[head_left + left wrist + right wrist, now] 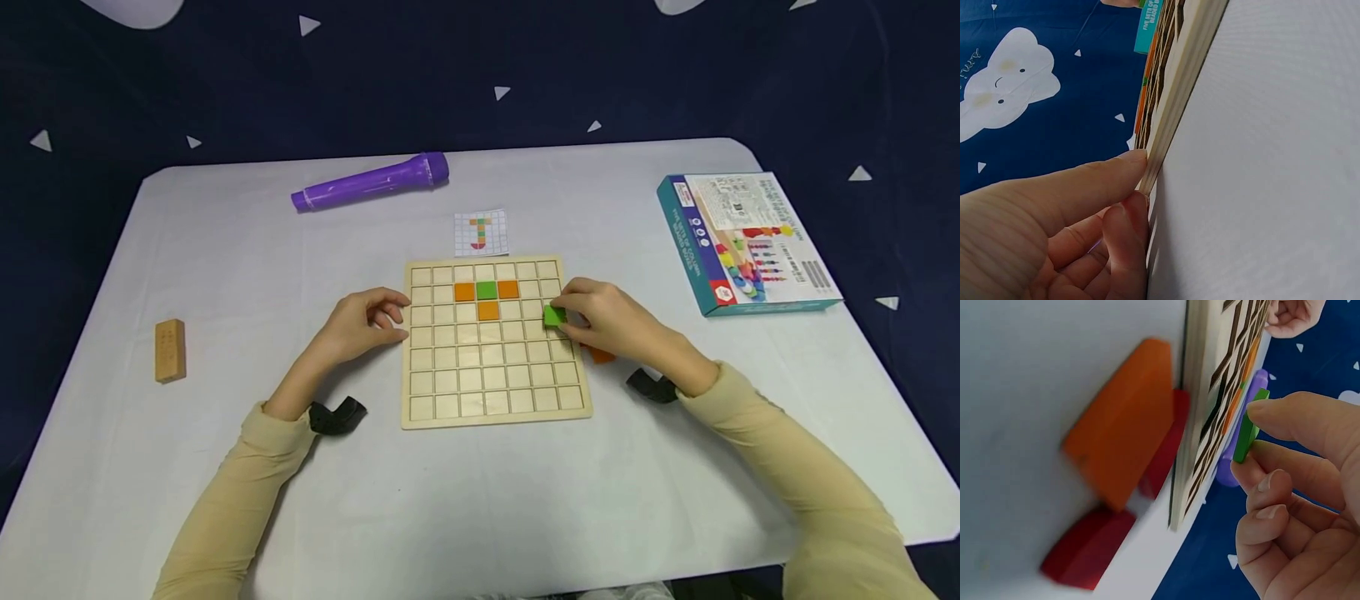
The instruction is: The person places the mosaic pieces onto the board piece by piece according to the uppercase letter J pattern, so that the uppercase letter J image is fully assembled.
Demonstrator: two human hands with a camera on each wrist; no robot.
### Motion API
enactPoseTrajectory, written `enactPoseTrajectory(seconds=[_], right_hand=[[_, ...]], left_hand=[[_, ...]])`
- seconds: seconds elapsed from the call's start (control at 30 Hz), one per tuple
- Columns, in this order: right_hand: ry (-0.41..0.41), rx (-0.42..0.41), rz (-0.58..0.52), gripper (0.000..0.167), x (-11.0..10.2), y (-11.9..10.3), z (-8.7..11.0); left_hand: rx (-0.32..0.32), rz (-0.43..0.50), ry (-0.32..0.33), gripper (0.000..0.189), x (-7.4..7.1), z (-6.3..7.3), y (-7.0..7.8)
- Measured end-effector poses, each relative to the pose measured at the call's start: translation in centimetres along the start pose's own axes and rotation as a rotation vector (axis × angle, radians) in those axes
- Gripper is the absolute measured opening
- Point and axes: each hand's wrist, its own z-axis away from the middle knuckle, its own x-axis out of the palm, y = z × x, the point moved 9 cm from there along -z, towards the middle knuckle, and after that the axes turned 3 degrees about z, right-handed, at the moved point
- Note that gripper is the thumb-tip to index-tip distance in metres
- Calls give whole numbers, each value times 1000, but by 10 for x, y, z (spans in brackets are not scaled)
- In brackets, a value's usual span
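Over the right-hand side of the light wooden grid board, by its outermost column, the right hand pinches a flat green square tile between thumb and fingers; the tile appears lifted off the board's face and, being square, has no clear long axis. The left hand, its fingers loosely bent, touches the board's left edge and holds no tile, so the right hand is plainly the nearer. In the board's middle column, leftward of the held tile, a flat orange square tile sits just below a second green square tile. Reaching the bare cell beneath that orange tile would probably mean travelling leftward and slightly towards the person
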Motion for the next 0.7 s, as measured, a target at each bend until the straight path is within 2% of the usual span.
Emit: enactPoseTrajectory(seconds=[0.5, 0.7], right_hand=[[-17, -87, -8, 25, 11, -26, -19], [-45, -91, -1, 24, 15, -34, -25]], left_hand=[[4, 7, -1, 41, 0, 0, 0], [6, 8, 2, 41, 0, 0, 0]])
